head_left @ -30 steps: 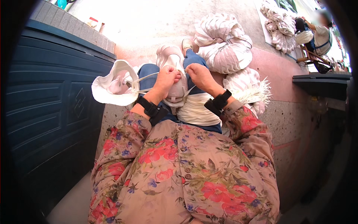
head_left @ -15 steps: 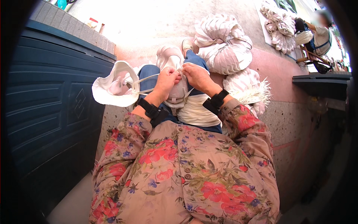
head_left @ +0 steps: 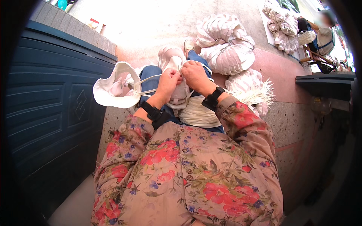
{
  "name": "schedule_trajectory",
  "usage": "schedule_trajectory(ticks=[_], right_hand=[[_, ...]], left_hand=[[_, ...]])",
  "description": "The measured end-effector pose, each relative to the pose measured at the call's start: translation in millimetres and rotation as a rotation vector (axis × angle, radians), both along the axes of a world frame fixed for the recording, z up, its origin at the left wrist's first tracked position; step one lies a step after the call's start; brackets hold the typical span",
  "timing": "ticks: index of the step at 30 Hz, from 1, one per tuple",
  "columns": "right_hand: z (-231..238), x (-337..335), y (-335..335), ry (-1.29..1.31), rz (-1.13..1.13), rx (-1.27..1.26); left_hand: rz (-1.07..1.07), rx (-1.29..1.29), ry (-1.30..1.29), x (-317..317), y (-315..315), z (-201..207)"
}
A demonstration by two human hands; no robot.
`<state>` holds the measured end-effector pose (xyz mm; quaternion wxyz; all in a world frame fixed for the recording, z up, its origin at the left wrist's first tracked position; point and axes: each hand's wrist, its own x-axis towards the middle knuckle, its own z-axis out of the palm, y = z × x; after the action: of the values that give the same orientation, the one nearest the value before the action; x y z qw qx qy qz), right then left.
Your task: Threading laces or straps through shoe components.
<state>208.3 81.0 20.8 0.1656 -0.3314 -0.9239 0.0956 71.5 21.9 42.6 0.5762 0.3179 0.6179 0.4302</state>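
A pale pink-white shoe upper [head_left: 178,95] lies between my thighs with its toe away from me. My left hand [head_left: 169,82] pinches at its lace opening, fingertips closed on a thin white shoelace [head_left: 150,78]. Beside it, my right hand [head_left: 197,77] is also closed at the opening, near the left fingertips; the lace between its fingers is mostly hidden. Loose lace ends run left across my thigh. Under the upper, on my lap, rests a bundle of cream laces [head_left: 198,113].
A white hat-like holder [head_left: 102,92] with pale pieces inside sits by my left knee. Coiled stacks of uppers [head_left: 226,45] and a fringed lace bundle [head_left: 256,94] lie to the right. A dark blue panelled door [head_left: 45,94] stands left; a seated person [head_left: 325,39] is far right.
My right hand has turned and drawn slightly back and left at the lace opening, its wrist shifting toward my left. My left hand stays nearly in place.
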Motion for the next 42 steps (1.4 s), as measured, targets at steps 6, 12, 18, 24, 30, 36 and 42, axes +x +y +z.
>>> schedule_trajectory(ticks=[6, 12, 18, 24, 30, 36, 42], right_hand=[[4, 5, 2, 0.053, -0.235, -0.144], [5, 4, -17, -0.076, -0.147, 0.107], [9, 0, -29, -0.187, -0.242, 0.156], [3, -3, -24, -0.154, -0.229, -0.131], [-7, 6, -2, -0.126, -0.044, -0.304], [-14, 10, 3, -0.02, 0.051, -0.227], [-3, 9, 2, 0.026, 0.066, -0.243]], left_hand=[[-0.013, 0.041, 0.313, -6, -3, 21], [-0.285, 0.403, 1.025, -14, 6, 17], [-0.464, 0.233, 1.263, 3, 12, 6], [-0.451, 0.316, 1.371, 4, 11, 1], [-0.389, 0.412, 1.353, 6, 3, -13], [-0.373, 0.499, 1.42, 9, -1, -17], [-0.418, 0.628, 1.541, 8, 0, -22]])
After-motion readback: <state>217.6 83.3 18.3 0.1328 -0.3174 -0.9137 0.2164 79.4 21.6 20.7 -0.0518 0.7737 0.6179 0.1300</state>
